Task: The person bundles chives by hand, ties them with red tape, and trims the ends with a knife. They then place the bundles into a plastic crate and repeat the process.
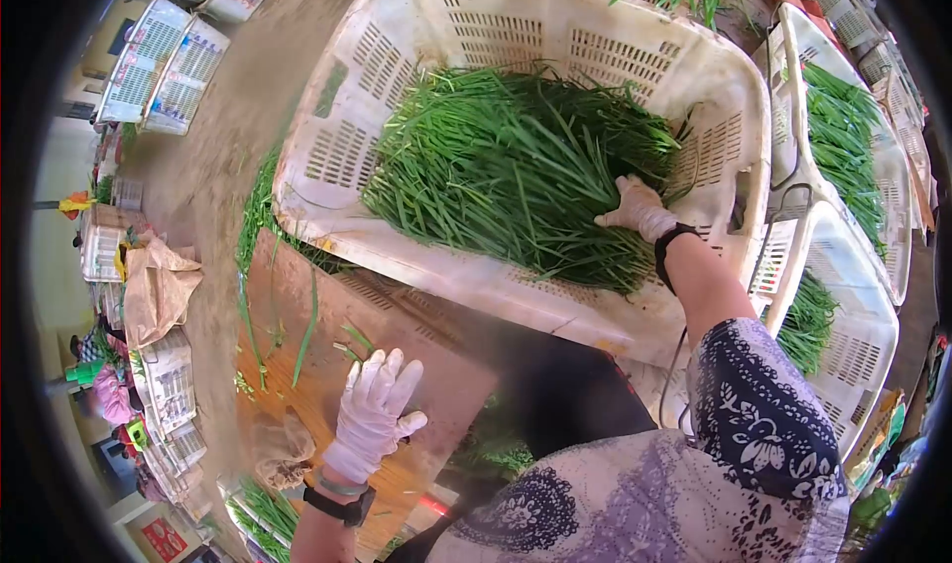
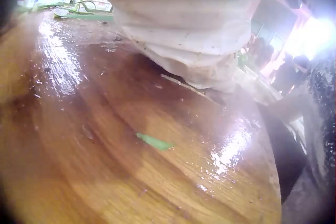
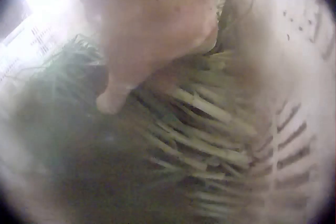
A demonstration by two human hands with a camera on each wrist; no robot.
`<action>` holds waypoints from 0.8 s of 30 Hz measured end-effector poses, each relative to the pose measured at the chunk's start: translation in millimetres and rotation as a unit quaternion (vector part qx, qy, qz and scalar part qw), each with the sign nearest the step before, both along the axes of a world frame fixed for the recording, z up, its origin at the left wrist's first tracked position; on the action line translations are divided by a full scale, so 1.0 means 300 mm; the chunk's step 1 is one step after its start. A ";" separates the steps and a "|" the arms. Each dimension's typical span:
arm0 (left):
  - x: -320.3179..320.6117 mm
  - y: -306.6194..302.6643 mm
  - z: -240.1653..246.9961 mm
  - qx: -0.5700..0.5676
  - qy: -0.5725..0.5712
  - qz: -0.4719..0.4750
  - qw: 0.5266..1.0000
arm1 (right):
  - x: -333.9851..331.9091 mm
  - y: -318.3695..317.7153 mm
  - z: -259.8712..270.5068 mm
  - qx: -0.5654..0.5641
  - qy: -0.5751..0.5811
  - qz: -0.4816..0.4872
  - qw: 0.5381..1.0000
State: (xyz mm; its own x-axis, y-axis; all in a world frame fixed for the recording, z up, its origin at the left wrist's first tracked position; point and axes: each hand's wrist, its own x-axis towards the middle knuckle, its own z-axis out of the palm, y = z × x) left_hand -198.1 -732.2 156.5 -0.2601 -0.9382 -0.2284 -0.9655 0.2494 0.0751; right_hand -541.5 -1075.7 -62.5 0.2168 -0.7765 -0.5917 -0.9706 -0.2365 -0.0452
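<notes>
Long green leafy stalks (image 1: 496, 167) lie heaped in a large white plastic crate (image 1: 416, 241). In a pale glove, the right hand (image 1: 638, 209) reaches into the crate's right side, its fingers partly sunk among the stalks; the right wrist view shows it over the pale stalk ends (image 3: 205, 108), its grip hidden. The left hand (image 1: 373, 416), also gloved, is held over a brown wooden board (image 1: 397, 340) with fingers extended and nothing in them. Below the left glove (image 2: 184, 29), the wet wood (image 2: 121, 155) carries a small green leaf piece (image 2: 155, 141).
More crates with green stalks (image 1: 843, 147) stand at the right. Loose leaves (image 1: 309, 330) and a crumpled translucent bag (image 1: 283, 449) lie on the board. A brown sack (image 1: 159, 285) and stacked crates (image 1: 174, 67) are at the left.
</notes>
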 end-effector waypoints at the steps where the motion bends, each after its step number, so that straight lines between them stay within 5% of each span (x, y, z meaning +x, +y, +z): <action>1: -0.001 -0.003 0.000 -0.001 0.001 0.001 1.000 | 0.008 0.003 0.024 0.035 -0.004 -0.019 0.999; 7: 0.014 0.017 -0.019 0.026 0.005 0.000 1.000 | 0.033 0.120 0.079 0.164 -0.048 -0.115 0.979; 16: 0.006 0.010 -0.006 0.020 0.001 0.004 1.000 | 0.153 0.251 0.041 0.084 0.102 -0.009 0.991; 24: -0.012 0.001 0.023 0.032 0.000 0.016 0.999 | 0.111 0.162 -0.010 0.073 0.069 -0.049 0.994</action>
